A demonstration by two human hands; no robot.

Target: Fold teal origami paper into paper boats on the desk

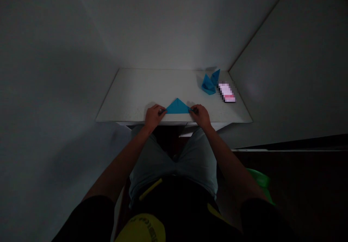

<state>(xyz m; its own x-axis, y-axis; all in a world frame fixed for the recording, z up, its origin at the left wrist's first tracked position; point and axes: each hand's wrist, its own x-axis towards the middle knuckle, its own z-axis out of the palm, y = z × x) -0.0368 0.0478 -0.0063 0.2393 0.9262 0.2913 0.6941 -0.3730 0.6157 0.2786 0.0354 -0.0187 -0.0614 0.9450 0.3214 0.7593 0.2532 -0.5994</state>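
Observation:
A sheet of blue paper (177,107) folded into a triangle lies near the front edge of the white tabletop, its peak pointing away from me. A short crease line runs down from the peak. At its left corner, my left hand (154,116) pinches the paper between thumb and fingers. My right hand (200,115) pinches the opposite corner in the same way. The paper's long edge runs straight between both hands, facing me.
At the back right of the white table (141,86) stand folded blue paper shapes (208,85), with a phone (226,92), its screen lit and blurred, beside them. Walls border the table behind and at the sides. Something green (258,178) is at the lower right.

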